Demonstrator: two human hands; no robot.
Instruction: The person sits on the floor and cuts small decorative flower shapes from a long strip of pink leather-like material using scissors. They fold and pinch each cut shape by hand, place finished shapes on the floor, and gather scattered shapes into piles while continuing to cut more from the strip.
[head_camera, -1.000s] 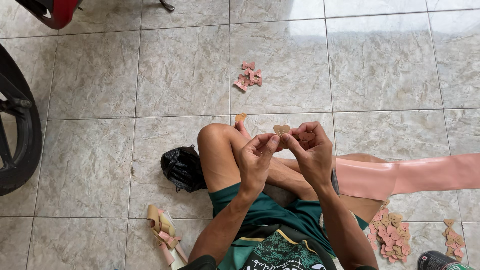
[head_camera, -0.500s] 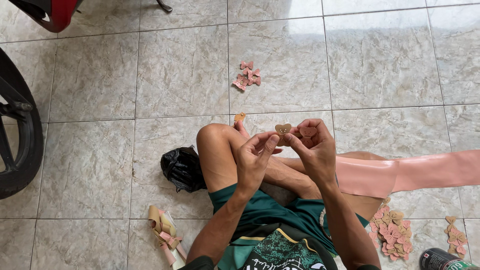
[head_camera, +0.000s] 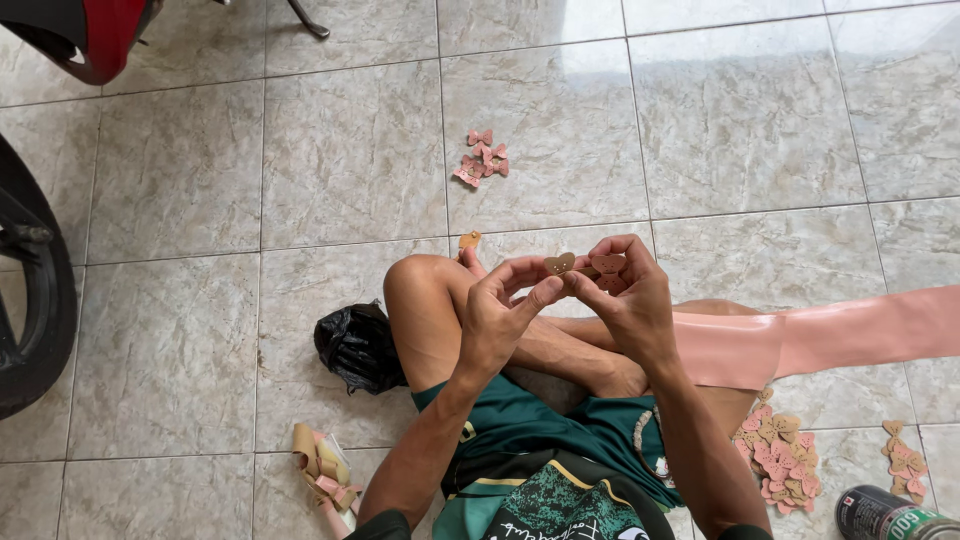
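Head view: tan heart piece (head_camera: 559, 264) now clearer between both hands' fingers (head_camera: 545, 293)

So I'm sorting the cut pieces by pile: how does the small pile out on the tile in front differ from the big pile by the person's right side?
The front pile holds only a few pieces, loosely scattered; the right-side pile holds many, heaped and overlapping. The front pile looks all pink; the right-side pile mixes pink and tan. Both lie on the tiled floor and look bow-shaped.
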